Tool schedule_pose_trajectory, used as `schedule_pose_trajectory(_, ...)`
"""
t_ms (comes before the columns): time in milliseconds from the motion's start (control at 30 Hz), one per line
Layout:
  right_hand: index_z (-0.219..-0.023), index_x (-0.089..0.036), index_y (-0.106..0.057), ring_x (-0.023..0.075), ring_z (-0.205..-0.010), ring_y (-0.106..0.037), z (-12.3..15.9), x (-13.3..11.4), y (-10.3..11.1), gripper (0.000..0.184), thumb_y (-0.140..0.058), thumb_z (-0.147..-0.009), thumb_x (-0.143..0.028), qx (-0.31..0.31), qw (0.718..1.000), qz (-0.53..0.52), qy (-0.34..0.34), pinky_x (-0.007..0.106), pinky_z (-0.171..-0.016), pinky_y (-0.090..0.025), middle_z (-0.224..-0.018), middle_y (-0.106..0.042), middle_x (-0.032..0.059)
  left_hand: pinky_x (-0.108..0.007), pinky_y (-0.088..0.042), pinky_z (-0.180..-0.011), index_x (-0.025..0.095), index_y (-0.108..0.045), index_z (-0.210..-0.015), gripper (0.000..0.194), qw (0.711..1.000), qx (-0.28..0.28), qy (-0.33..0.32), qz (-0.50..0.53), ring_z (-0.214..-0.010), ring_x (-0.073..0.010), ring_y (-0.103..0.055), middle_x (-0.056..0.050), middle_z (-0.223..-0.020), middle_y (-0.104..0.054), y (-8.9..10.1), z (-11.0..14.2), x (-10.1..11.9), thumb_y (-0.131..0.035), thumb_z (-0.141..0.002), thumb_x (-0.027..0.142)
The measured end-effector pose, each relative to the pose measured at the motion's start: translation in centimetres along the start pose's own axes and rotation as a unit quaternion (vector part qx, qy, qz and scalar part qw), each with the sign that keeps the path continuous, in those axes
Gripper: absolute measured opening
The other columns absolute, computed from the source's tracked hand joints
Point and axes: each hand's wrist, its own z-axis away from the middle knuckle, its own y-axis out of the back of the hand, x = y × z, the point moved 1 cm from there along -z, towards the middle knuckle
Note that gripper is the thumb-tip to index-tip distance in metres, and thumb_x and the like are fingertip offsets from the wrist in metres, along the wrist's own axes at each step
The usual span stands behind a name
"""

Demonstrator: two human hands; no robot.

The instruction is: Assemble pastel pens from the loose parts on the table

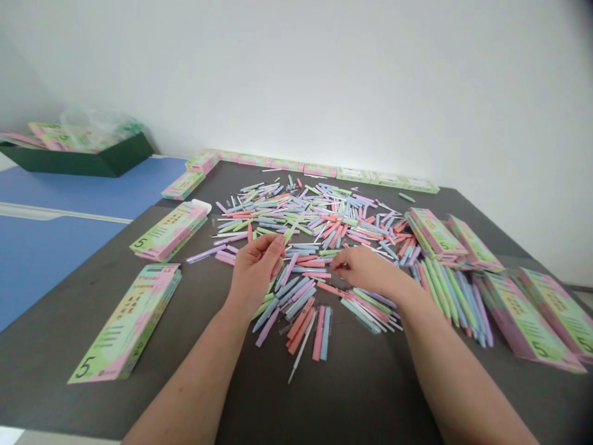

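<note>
– Both hands holding anything?

– Left hand [254, 272] half-curled, right hand [365, 269] pinching just above the pens [306, 222]; can't tell if either grips one.

– What's left?

– Most pens lie loose on the table [352, 402], boxes [169, 232] around them.

Small packing workroom, by the look of it: dark work table [296, 408] heaped with loose pastel pens [296, 216], printed retail boxes [125, 321] stacked around, plain white wall [296, 80] behind.
</note>
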Motion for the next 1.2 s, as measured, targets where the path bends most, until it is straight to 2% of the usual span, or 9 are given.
schedule_pose_trajectory(100, -0.089, -0.018, -0.076, 0.0177, -0.080, -0.065, 0.3, -3.0, -1.0, 0.024, -0.056, -0.077, -0.012, -0.020, 0.986, -0.083, 0.142, 0.024, -0.073, -0.045, -0.088, -0.074, 0.0047, -0.020, -0.017, -0.037, 0.015, -0.062, -0.074, 0.024, 1.000, 0.004, -0.001, -0.002, -0.039, -0.0015, -0.033, 0.004, -0.061, -0.051, 0.0, -0.1, 0.0, -0.068, -0.079, 0.038)
schedule_pose_trajectory(167, -0.091, -0.017, -0.075, 0.0159, -0.082, -0.065, 0.6, -5.0, -2.0, 0.024, -0.056, -0.078, -0.012, -0.068, 0.965, -0.132, 0.218, 0.023, -0.075, -0.045, -0.089, -0.074, 0.0039, -0.020, -0.017, -0.037, 0.015, -0.062, -0.074, 0.025, 1.000, 0.005, -0.005, -0.006, -0.039, -0.0014, -0.033, 0.003, -0.062, -0.052, 0.0, -0.1, 0.0, -0.068, -0.079, 0.039)
schedule_pose_trajectory(267, -0.084, -0.018, -0.074, 0.0136, -0.076, -0.065, 1.0, -7.3, -3.7, 0.022, -0.054, -0.079, -0.011, -0.141, 0.943, -0.145, 0.264, 0.022, -0.072, -0.046, -0.084, -0.073, 0.0015, -0.020, -0.017, -0.037, 0.015, -0.063, -0.074, 0.026, 1.000, 0.002, -0.006, -0.011, -0.039, -0.0016, -0.033, 0.003, -0.062, -0.052, 0.1, -0.1, 0.0, -0.068, -0.078, 0.040)
schedule_pose_trajectory(333, -0.080, -0.018, -0.073, 0.0137, -0.075, -0.065, 1.1, -8.0, -4.5, 0.020, -0.055, -0.080, -0.011, -0.158, 0.945, -0.118, 0.261, 0.022, -0.069, -0.046, -0.082, -0.072, 0.0016, -0.020, -0.016, -0.037, 0.015, -0.064, -0.074, 0.026, 1.000, 0.001, -0.007, -0.012, -0.039, -0.0017, -0.033, 0.004, -0.061, -0.051, 0.1, -0.1, 0.0, -0.067, -0.079, 0.040)
schedule_pose_trajectory(500, -0.084, -0.016, -0.072, 0.0183, -0.082, -0.065, 1.1, -9.0, -5.1, 0.014, -0.058, -0.083, -0.020, -0.118, 0.968, 0.002, 0.223, 0.027, -0.072, -0.047, -0.093, -0.070, 0.0066, -0.021, -0.015, -0.037, 0.014, -0.064, -0.074, 0.023, 1.000, -0.009, -0.016, -0.012, -0.038, -0.0014, -0.032, 0.004, -0.059, -0.048, 0.0, 0.0, 0.0, -0.065, -0.082, 0.036)
schedule_pose_trajectory(733, -0.089, -0.015, -0.070, 0.0210, -0.089, -0.065, 1.3, -9.2, -5.2, 0.018, -0.054, -0.086, -0.023, -0.120, 0.972, 0.083, 0.183, 0.029, -0.078, -0.048, -0.096, -0.068, 0.0091, -0.020, -0.015, -0.038, 0.015, -0.060, -0.071, 0.024, 1.000, -0.007, -0.014, -0.006, -0.038, -0.0015, -0.033, 0.004, -0.059, -0.048, -0.1, 0.0, -0.1, -0.065, -0.082, 0.035)
schedule_pose_trajectory(967, -0.093, -0.018, -0.069, 0.0235, -0.098, -0.062, 0.2, -6.1, -4.0, 0.019, -0.054, -0.082, -0.019, -0.091, 0.984, 0.117, 0.100, 0.029, -0.077, -0.045, -0.101, -0.068, 0.0094, -0.020, -0.016, -0.038, 0.015, -0.062, -0.072, 0.024, 1.000, 0.002, -0.014, -0.006, -0.038, -0.0014, -0.033, 0.004, -0.061, -0.050, -0.1, 0.0, 0.0, -0.066, -0.080, 0.036)
schedule_pose_trajectory(1100, -0.089, -0.018, -0.070, 0.0227, -0.091, -0.063, -0.7, -3.8, -3.5, 0.019, -0.052, -0.082, -0.018, -0.082, 0.985, 0.131, 0.071, 0.028, -0.073, -0.043, -0.096, -0.070, 0.0099, -0.020, -0.016, -0.038, 0.014, -0.063, -0.072, 0.023, 1.000, 0.002, -0.016, -0.007, -0.038, -0.0013, -0.034, 0.004, -0.061, -0.050, -0.1, 0.0, 0.0, -0.066, -0.080, 0.036)
schedule_pose_trajectory(1200, -0.088, -0.017, -0.071, 0.0228, -0.087, -0.064, -0.9, -2.9, -3.0, 0.020, -0.053, -0.080, -0.017, -0.054, 0.988, 0.133, 0.051, 0.028, -0.070, -0.041, -0.095, -0.071, 0.0107, -0.020, -0.015, -0.038, 0.014, -0.063, -0.072, 0.022, 1.000, 0.001, -0.018, -0.006, -0.038, -0.0012, -0.034, 0.004, -0.060, -0.049, -0.1, 0.0, 0.0, -0.065, -0.081, 0.034)
